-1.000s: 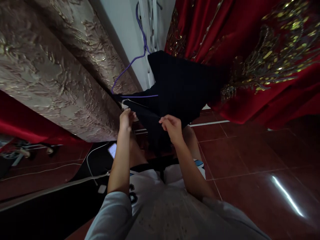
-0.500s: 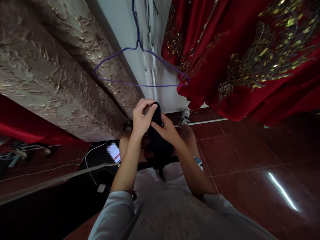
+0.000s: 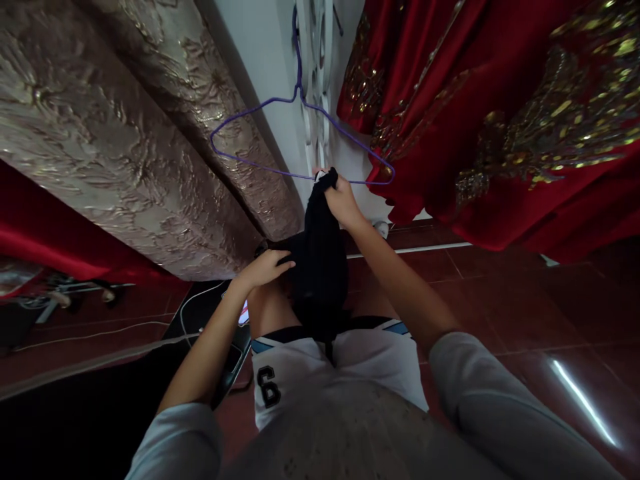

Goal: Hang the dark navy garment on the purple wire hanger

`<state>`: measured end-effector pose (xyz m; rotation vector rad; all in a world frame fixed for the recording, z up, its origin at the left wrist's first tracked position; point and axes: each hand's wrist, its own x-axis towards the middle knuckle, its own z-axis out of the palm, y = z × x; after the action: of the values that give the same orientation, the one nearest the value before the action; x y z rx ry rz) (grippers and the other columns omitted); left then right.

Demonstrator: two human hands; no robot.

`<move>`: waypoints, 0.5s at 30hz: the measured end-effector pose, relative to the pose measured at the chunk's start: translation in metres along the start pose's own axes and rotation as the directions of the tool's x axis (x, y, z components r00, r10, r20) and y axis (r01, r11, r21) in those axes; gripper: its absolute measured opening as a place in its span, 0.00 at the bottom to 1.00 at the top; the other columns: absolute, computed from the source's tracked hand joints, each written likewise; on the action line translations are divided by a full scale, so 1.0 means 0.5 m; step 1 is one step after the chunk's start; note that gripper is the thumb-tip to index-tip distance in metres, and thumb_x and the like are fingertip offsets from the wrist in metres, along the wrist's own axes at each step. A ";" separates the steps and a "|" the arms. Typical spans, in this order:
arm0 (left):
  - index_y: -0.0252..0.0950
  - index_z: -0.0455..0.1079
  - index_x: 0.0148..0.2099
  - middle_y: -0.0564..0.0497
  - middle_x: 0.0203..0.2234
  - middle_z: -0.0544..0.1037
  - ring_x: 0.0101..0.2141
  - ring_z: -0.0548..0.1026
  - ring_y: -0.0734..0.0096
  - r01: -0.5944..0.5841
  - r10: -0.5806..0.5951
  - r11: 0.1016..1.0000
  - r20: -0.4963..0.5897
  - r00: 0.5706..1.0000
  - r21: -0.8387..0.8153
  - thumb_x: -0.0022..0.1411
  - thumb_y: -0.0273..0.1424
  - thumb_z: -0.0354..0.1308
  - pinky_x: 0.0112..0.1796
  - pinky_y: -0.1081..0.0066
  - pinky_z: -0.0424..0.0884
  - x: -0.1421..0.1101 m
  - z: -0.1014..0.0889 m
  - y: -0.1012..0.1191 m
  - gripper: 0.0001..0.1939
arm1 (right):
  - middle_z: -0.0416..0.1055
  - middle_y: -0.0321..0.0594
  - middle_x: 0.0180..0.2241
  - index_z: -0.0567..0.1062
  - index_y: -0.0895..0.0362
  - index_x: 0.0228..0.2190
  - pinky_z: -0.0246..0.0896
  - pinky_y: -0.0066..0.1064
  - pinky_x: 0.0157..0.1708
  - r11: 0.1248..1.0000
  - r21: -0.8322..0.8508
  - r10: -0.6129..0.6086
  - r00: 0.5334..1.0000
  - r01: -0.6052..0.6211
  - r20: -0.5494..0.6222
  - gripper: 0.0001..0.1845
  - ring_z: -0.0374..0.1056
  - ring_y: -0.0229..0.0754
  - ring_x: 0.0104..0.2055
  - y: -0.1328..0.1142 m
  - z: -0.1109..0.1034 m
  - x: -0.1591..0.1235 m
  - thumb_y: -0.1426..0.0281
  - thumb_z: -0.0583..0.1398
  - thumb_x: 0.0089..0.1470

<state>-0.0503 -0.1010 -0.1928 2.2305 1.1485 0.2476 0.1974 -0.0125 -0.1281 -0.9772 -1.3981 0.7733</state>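
Note:
A black garment (image 3: 320, 267) hangs bunched between my two hands, over my legs. My right hand (image 3: 339, 197) is raised and closed on the garment's top end, just under the bottom wire of an empty purple hanger (image 3: 280, 107). My left hand (image 3: 264, 268) is lower and to the left, fingers closed on a side edge of the same garment. The hanger dangles in front of a white wall strip.
A gold embossed curtain (image 3: 115, 133) fills the left. Red fabric with gold embroidery (image 3: 500, 113) hangs at the right. Below is glossy dark red floor tile (image 3: 525, 300). A phone (image 3: 244, 312) and white cables (image 3: 190, 300) lie on a dark surface at the lower left.
A second ago the black garment hung spread on the purple hanger. It came off, was bunched in both hands, and now my right hand has lifted its top end toward the bare hanger.

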 end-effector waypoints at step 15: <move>0.37 0.57 0.19 0.52 0.18 0.63 0.26 0.67 0.70 -0.092 0.203 0.978 -0.739 0.643 0.188 0.59 0.24 0.51 0.36 0.66 0.68 0.008 -0.312 0.120 0.17 | 0.46 0.33 0.19 0.54 0.54 0.17 0.50 0.28 0.24 0.954 -0.277 -0.166 0.971 0.114 -0.173 0.21 0.46 0.33 0.24 -0.102 -0.173 -0.049 0.68 0.59 0.53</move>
<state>-0.0734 -0.0567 -0.0332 2.3968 1.4053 1.3234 0.2762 -0.0649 -0.0861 -1.1146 -1.4044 0.3776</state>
